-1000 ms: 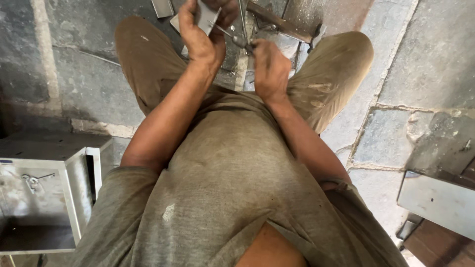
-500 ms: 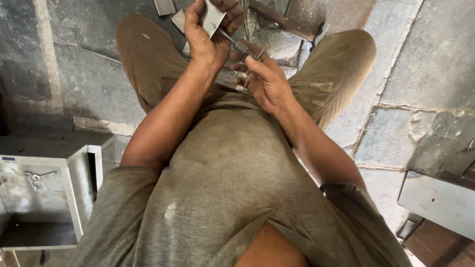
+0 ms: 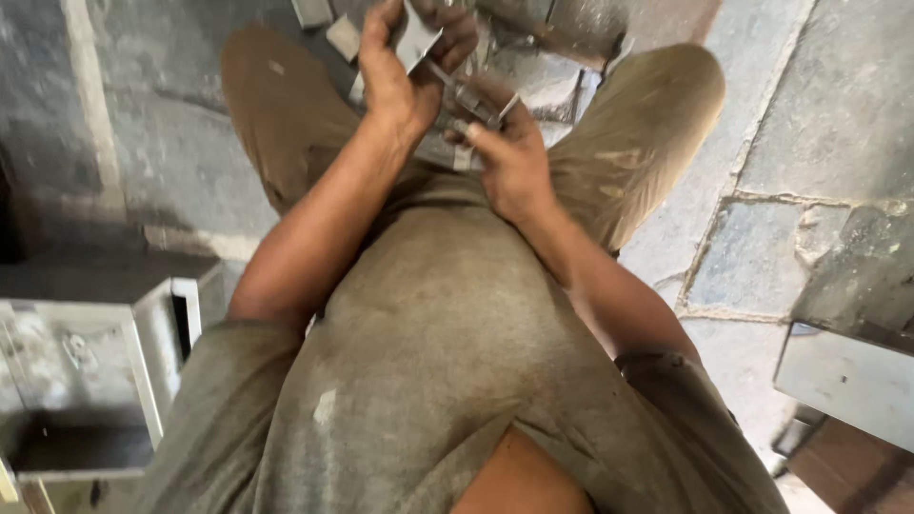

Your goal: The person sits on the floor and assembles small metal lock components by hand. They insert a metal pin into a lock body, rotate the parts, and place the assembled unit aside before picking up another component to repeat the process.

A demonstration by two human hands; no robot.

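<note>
Down between my knees, my left hand (image 3: 405, 71) is curled tight around a flat, pale grey piece of sheet metal (image 3: 417, 40), thumb and fingers clamping it upright near the top of the head view. My right hand (image 3: 509, 157) sits just beside it, fingers pinched on a small slim metal tool (image 3: 468, 97) whose tip meets the sheet. Grey stone floor slabs (image 3: 838, 114) lie under me, and an open grey metal box (image 3: 86, 381) stands off to my left.
</note>
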